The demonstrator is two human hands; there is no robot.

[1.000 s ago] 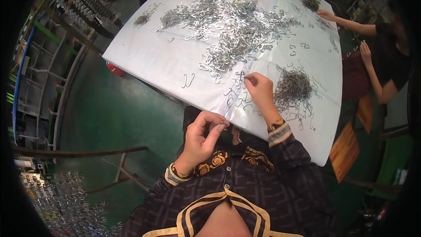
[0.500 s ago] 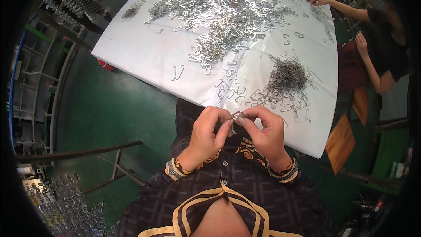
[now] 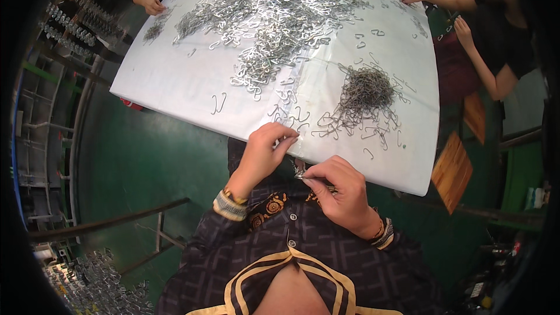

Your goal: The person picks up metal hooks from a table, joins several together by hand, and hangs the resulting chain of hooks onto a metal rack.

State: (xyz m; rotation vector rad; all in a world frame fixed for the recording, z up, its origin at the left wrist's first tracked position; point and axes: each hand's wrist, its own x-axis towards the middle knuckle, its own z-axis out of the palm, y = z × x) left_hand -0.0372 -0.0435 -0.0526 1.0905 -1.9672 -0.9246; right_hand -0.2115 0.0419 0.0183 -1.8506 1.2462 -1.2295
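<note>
Just off the near edge of the white-covered table (image 3: pixel 169 81), small metal pieces (image 3: pixel 299 172) are pinched between the right hand's (image 3: pixel 344 192) thumb and forefinger; the left hand's (image 3: pixel 262 150) fingertips are held close together above that edge, their grip impossible to tell. A bright heap of metal clips (image 3: pixel 274 29) is spread toward the far edge, a dark heap of wire hooks (image 3: pixel 367 90) toward the right edge, and green floor (image 3: pixel 157 151) is seen beyond the left corner.

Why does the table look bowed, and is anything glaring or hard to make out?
Head view: fisheye distortion bows the white table, with darkness around the rim; head view: bright glints break up the large heap of metal hooks; head view: the shiny metal piece at the right hand lacks clear detail.
</note>
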